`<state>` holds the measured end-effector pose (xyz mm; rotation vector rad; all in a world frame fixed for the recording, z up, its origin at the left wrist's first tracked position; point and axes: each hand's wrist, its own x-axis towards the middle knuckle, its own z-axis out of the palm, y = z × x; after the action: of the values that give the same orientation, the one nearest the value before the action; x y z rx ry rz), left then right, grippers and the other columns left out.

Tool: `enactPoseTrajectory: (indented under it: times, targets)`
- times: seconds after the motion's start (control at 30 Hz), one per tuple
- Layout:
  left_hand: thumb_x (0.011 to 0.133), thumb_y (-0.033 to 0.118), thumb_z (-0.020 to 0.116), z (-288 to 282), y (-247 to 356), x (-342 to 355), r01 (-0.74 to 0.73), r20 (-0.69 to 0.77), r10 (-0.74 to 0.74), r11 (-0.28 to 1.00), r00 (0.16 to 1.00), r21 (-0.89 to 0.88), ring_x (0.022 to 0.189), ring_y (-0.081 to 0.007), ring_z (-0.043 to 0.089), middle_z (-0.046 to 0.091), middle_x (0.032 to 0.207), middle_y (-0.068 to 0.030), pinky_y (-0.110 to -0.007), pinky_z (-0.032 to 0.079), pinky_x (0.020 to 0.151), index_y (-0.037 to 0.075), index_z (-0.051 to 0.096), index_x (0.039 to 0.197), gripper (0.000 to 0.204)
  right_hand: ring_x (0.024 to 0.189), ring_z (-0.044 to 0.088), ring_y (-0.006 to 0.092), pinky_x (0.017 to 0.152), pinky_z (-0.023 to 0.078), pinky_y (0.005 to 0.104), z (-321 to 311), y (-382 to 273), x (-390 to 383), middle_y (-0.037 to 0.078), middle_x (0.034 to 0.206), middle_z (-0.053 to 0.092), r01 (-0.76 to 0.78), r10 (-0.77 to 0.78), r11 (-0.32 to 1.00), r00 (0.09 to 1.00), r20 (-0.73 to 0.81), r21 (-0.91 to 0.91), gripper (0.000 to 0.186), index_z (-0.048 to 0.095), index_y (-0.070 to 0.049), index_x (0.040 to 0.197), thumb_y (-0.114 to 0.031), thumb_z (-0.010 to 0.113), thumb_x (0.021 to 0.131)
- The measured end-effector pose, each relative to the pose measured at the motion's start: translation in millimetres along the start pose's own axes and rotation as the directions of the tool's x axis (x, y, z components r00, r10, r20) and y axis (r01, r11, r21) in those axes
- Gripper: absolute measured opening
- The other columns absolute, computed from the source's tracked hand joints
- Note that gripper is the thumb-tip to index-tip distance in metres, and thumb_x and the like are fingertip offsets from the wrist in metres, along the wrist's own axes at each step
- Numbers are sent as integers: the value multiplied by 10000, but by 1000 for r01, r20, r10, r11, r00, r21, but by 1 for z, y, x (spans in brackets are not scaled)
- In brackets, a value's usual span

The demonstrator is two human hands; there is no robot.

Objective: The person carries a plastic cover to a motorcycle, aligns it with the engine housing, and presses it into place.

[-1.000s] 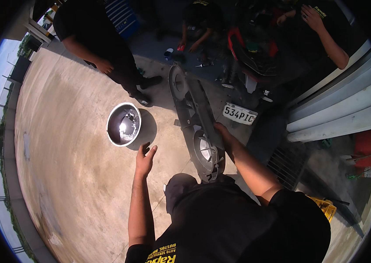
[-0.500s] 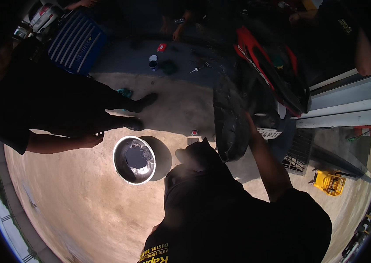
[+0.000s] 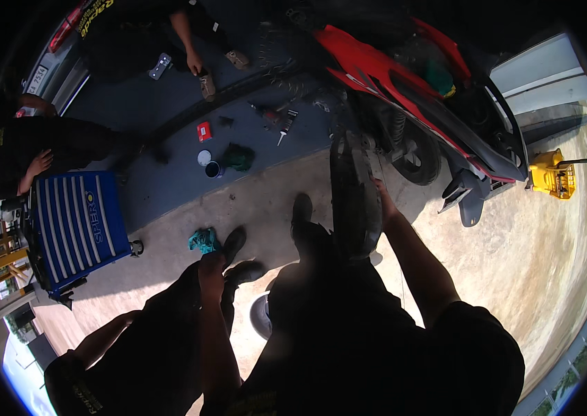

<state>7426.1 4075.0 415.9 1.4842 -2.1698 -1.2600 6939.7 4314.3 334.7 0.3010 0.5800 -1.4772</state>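
My right hand (image 3: 386, 197) is closed on the right edge of a long black moulded part (image 3: 356, 201), holding it upright in front of me. My fingers are partly hidden behind it. My left hand (image 3: 212, 265) is raised at the left with its fingers curled in; it lies in shadow, and I cannot make out anything in it. A teal cloth (image 3: 203, 240) lies on the floor just beyond that hand. Close past the black part stands a red and black motorcycle (image 3: 404, 90), with its rear wheel (image 3: 415, 156) exposed.
A person (image 3: 134, 353) stands close at my left; others are farther back. A blue tool cabinet (image 3: 79, 222) stands left. On the dark floor lie a red box (image 3: 203, 131), an open can (image 3: 213, 169) and a caulking gun (image 3: 287, 127). A yellow mop bucket (image 3: 552, 175) is at the right.
My view has turned to the right, bringing the motorcycle's side and wheel into sight. The black part stays in my right hand. My left hand has come into view.
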Motion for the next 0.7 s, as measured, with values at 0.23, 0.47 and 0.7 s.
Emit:
enactPoseTrajectory:
  times: [0.23, 0.47, 0.7]
  targets:
    - [928, 281, 740, 154, 63, 215, -57, 522, -45, 982, 852, 177, 982, -385, 704, 720, 1098, -207, -446, 546, 901, 5, 663, 1137, 355, 1169, 647, 328, 1030, 502, 512, -35, 5, 76, 163, 1298, 672, 5, 61, 951, 977, -202, 309, 752, 590, -108, 1408, -689, 490, 941]
    - [926, 253, 741, 288, -4, 355, -434, 821, 100, 881, 563, 191, 1001, -329, 712, 718, 1049, -181, -428, 545, 875, 21, 649, 1139, 328, 1149, 642, 307, 985, 526, 452, -51, 47, 137, 145, 1285, 663, 261, -44, 846, 903, -427, 465, 732, 583, -106, 1410, -676, 489, 961]
    - [900, 264, 713, 398, -65, 408, -650, 979, 59, 755, 195, 84, 1042, -381, 668, 694, 1088, -178, -497, 524, 920, 32, 664, 1083, 300, 1151, 647, 291, 988, 526, 446, -97, 88, 212, 147, 1286, 661, 436, -31, 782, 740, -672, 445, 733, 571, -103, 1421, -668, 501, 958]
